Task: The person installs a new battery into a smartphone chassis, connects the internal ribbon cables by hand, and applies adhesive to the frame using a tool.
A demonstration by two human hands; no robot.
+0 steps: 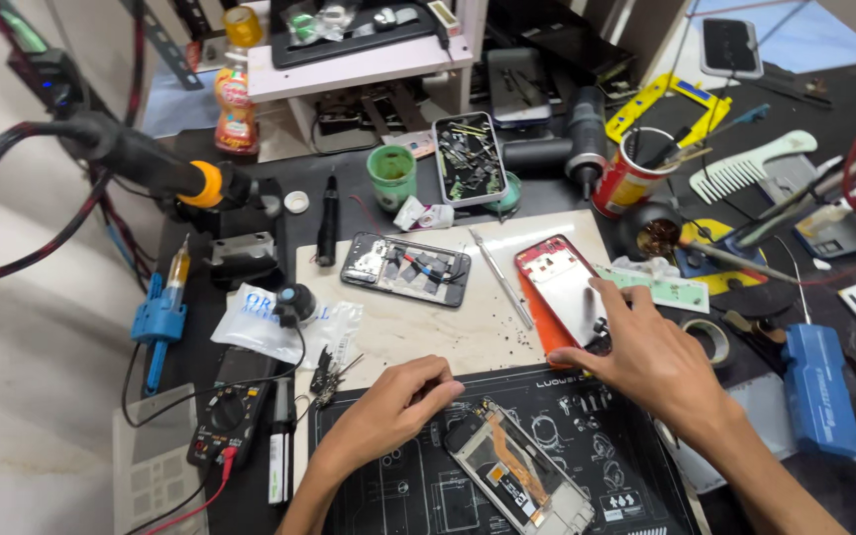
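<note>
Cluttered repair bench; right hand fingers spread on glossy red phone back cover; left hand fingers curled, empty.

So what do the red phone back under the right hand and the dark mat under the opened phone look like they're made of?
Red phone back: probably glossy plastic, possibly glass; its surface throws bright reflections. Dark mat: looks like matte rubber or silicone, flat, dull, with printed white outlines. Right hand rests on the back.

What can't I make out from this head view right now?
- Left hand: fingertips curl under; anything pinched is hidden.
- Right hand: covers the red phone back cover's lower corner.
- Opened phone: bottom end cut off by frame edge.
- Parts in the small tray: too small.
</note>
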